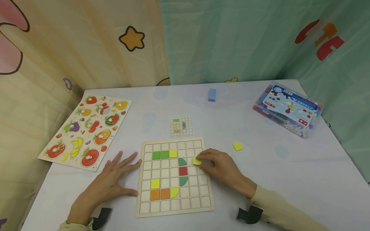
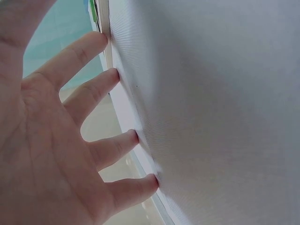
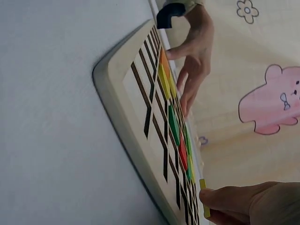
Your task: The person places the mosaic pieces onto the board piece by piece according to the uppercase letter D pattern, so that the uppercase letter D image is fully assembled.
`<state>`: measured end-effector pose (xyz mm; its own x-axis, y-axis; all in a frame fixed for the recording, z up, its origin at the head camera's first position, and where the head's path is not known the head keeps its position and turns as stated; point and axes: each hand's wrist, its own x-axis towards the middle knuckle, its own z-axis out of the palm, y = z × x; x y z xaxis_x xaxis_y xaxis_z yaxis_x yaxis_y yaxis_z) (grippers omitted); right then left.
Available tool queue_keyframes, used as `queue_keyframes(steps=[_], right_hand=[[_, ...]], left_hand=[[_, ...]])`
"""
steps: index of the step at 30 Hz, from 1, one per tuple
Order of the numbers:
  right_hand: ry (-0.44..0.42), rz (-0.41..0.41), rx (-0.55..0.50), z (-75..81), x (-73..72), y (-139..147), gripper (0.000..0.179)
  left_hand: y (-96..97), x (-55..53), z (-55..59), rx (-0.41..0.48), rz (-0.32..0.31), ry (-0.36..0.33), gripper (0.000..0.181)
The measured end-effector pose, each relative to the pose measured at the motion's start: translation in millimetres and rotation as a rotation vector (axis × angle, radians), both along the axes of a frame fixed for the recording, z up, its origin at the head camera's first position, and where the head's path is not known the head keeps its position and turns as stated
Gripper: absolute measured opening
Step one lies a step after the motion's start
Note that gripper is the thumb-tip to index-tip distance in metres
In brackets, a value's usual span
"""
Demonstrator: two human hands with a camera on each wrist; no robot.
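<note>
A wooden grid board point(image 1: 174, 207) lies on the table with colored tiles in some of its cells: green, yellow, red and orange squares and several rounded pieces. My right hand point(image 1: 222, 166) pinches a yellow square tile point(image 1: 197, 161) over the right part of the board; the right wrist view shows this tile point(image 3: 204, 197) edge-on between thumb and finger. With fingers spread, my left hand point(image 1: 111, 183) touches the board's left edge. In the left wrist view its fingertips point(image 2: 112, 75) rest on the white tablecloth and board edge. Behind the board lies a small pattern card point(image 1: 181, 125).
Another yellow tile point(image 1: 237, 146) lies right of the board. A blue block point(image 1: 212, 95) stands at the back. At the back right is a clear plastic box point(image 1: 289, 107) with a printed label. A fruit puzzle board point(image 1: 86, 131) lies on the left. Curtains hang behind the table.
</note>
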<state>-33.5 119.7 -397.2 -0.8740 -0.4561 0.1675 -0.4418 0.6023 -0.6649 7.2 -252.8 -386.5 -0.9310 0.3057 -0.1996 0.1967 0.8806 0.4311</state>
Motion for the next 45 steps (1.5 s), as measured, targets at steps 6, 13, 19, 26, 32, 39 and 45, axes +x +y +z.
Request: queue_keyframes(steps=[6,13,19,26,32,39,45], right_hand=[[-0.023,0.121,0.007,1.7,2.6,-32.0,0.024],[-0.016,0.196,0.043,-0.1,3.6,-65.9,0.021],[0.034,0.289,0.085,-0.7,3.1,-89.5,0.016],[0.097,0.342,0.162,-1.0,5.1,-107.4,0.014],[0.101,0.368,0.176,-0.5,5.6,-111.8,0.018],[0.042,0.349,0.164,1.9,5.1,-98.6,0.025],[-0.021,0.252,0.082,8.4,1.1,-73.3,0.026]], left_hand=[[-0.4,0.0,0.8,0.008,-0.002,-0.004,0.102],[-0.5,-0.5,0.4,0.005,-0.002,-0.01,0.101],[-0.9,-0.5,-0.2,0.008,-0.008,-0.009,0.1],[-1.2,-0.9,0.0,0.004,-0.009,-0.004,0.1],[-1.5,-1.1,1.4,0.015,-0.009,-0.01,0.1],[-0.9,-1.5,1.6,0.019,-0.001,-0.025,0.1],[0.2,-0.9,1.4,0.013,0.002,-0.026,0.101]])
